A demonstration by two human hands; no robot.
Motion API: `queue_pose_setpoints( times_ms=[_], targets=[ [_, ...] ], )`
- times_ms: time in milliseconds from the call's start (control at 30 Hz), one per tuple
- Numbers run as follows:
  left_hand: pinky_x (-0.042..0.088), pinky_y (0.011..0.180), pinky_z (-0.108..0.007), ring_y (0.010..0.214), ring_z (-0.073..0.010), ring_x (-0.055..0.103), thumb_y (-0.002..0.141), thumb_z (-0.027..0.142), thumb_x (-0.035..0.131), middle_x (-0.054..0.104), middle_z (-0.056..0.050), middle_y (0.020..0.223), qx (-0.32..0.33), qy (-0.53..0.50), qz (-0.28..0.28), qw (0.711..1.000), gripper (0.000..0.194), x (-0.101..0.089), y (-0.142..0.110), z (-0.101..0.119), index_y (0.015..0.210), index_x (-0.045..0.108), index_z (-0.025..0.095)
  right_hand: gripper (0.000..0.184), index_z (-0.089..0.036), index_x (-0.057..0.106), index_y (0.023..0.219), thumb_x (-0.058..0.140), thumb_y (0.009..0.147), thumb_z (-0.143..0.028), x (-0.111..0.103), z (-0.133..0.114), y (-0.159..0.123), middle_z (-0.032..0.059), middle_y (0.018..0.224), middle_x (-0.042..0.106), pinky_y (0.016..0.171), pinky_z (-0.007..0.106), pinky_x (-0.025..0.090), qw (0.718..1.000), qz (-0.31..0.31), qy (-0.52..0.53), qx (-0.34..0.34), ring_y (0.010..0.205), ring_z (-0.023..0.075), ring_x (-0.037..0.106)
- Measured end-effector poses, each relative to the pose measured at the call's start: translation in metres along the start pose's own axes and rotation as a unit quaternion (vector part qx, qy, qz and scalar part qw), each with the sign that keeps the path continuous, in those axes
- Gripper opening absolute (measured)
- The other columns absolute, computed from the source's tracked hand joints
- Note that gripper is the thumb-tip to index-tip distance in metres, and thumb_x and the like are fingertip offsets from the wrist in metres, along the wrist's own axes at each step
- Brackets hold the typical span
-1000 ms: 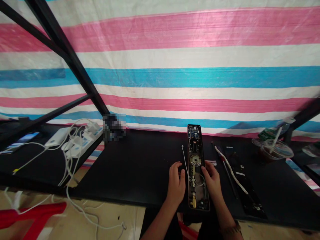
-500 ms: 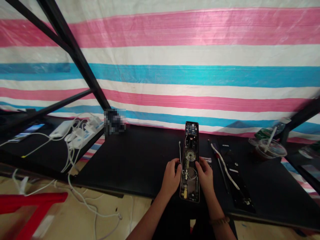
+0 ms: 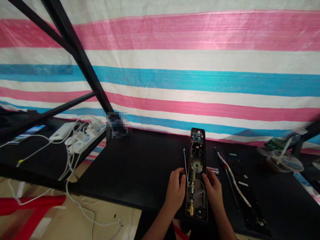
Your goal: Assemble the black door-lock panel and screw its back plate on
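A long, narrow housing, which looks like the opened shell of an electronic door lock, is held tilted at the table's front edge, its inside facing me. It shows a small blue circuit board at the top, a round part midway and a brass-coloured piece near the bottom. My left hand grips its left side, thumb along the rim. My right hand is closed on the right side. Each hand's fingertips are hidden behind the shell. A thin white wire sticks out from the housing's left side above my left hand.
Right of my hands lie a small clear packet, a screwdriver, a white cable and a long black panel. A lidded plastic cup stands farther right. A power strip with chargers sits at left, beside a black frame post.
The camera view has shifted, so the table, housing and hands appear lower and farther right. Both hands keep the same hold on the housing.
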State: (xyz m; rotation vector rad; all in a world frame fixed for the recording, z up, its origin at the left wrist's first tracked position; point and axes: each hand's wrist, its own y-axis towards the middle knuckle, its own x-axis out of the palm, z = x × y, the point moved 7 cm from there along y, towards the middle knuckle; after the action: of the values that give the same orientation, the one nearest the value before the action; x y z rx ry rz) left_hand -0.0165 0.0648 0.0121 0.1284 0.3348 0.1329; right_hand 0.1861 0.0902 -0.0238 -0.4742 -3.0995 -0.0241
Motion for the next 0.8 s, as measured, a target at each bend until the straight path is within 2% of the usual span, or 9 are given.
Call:
queue_pose_setpoints(
  times_ms=[333,800],
  targets=[
    [0.045,0.105,-0.043,0.117,-0.0231,0.06,0.102,0.036,0.037,0.065,-0.011,0.12,0.0,0.007,0.05,0.999,0.032,-0.003,-0.0003,-0.0048,0.123,0.057,0.02,0.047,-0.017,0.069,0.109,0.07,0.078,-0.051,0.0033,-0.0055,0.001,0.0128,0.107,0.075,0.087,0.043,0.056,1.0,-0.015,-0.006,-0.016,0.097,0.0293,0.071],
    [0.048,0.1,-0.043,0.111,-0.0231,0.061,0.102,0.033,0.04,0.066,-0.01,0.115,0.008,0.021,0.022,0.999,0.029,-0.0007,0.0002,0.0019,0.121,0.059,0.02,0.046,-0.017,0.069,0.111,0.069,0.079,-0.05,0.0021,-0.007,-0.0015,0.0128,0.111,0.074,0.092,0.044,0.054,1.0,0.001,-0.011,-0.019,0.101,0.0292,0.07]
  ],
)
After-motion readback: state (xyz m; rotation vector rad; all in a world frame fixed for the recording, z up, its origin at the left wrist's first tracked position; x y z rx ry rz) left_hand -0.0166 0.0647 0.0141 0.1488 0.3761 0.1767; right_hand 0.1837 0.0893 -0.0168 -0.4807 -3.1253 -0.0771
